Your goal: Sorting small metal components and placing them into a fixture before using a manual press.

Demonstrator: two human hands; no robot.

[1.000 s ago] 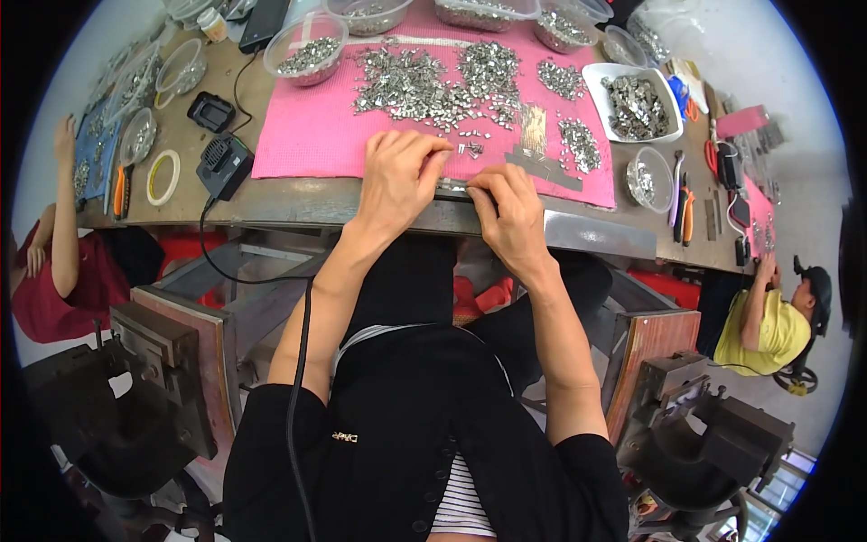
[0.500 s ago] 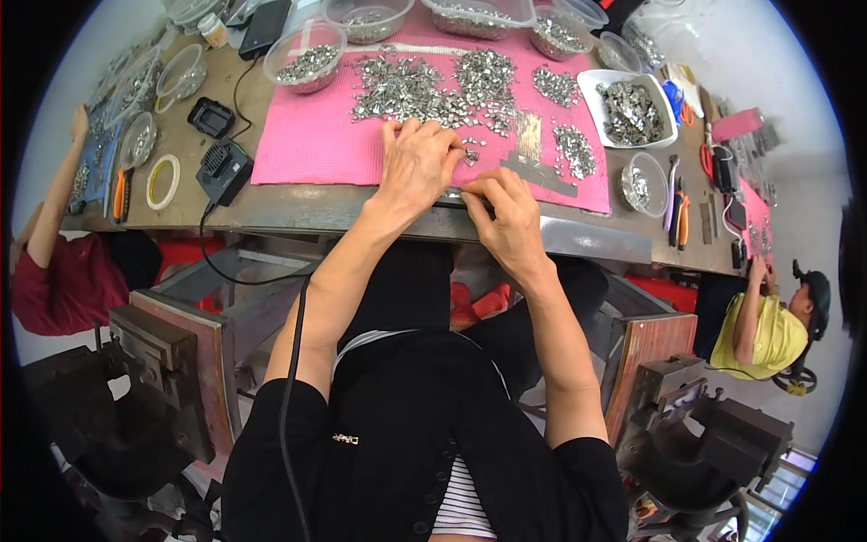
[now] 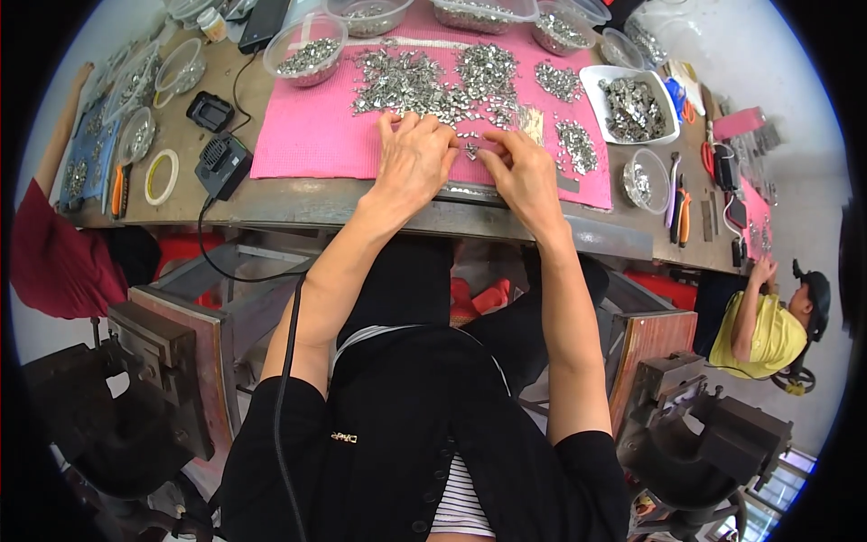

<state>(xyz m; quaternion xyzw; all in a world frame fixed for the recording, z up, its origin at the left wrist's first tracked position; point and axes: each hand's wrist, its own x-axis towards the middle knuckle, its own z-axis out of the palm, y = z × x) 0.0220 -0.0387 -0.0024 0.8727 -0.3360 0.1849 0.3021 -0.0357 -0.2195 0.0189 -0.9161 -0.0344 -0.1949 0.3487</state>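
Observation:
My left hand [image 3: 414, 158] and my right hand [image 3: 526, 176] rest side by side on a pink mat [image 3: 312, 140] near the table's front edge. Their fingertips meet over a few small silver metal pieces [image 3: 471, 146] lying between them. The fingers of both hands are bent and pinch at these pieces; what exactly each holds is too small to see. A large heap of the same metal parts [image 3: 424, 81] spreads over the mat just beyond my hands. A thin metal strip [image 3: 470, 191] lies under my palms at the mat's near edge.
Clear bowls of metal parts [image 3: 307, 52] line the back; a white tray [image 3: 632, 104] and a small bowl [image 3: 643, 181] stand right. A black corded device [image 3: 222, 164], tape ring [image 3: 161, 176] and pliers [image 3: 682, 212] lie about. People sit at left [image 3: 54, 262] and right [image 3: 768, 325].
Both hands have slid forward from the table's front edge onto the mat, closer to the heap of metal parts. The person at left has shifted an arm.

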